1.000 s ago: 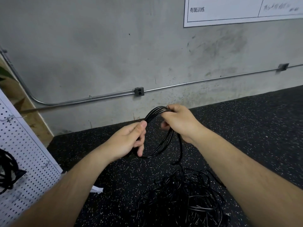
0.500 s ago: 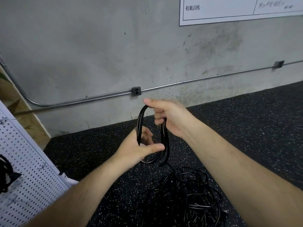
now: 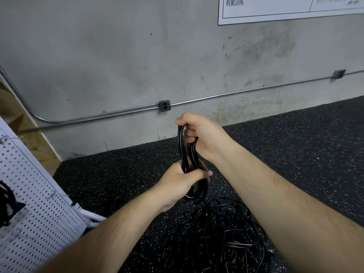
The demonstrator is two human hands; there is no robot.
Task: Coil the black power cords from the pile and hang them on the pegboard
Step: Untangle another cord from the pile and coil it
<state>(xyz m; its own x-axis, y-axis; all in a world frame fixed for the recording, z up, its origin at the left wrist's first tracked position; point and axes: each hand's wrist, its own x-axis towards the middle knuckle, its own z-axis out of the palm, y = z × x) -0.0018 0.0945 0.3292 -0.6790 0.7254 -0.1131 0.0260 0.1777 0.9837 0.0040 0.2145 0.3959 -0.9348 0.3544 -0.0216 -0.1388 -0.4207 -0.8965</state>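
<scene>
Coiled black power cord [image 3: 185,152] clasped at its top by the right hand [image 3: 201,134], squeezed lower by the left hand [image 3: 183,182] — tangled cord pile [image 3: 216,233] on the speckled floor [image 3: 295,154], pegboard [image 3: 35,194] leftward.

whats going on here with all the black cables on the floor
A person is coiling a black power cord between both hands. The right hand grips the top of the narrow coil and the left hand grips its lower part. A tangled pile of cords lies on the speckled floor below. A white pegboard leans at the left with something black already on it.
</scene>
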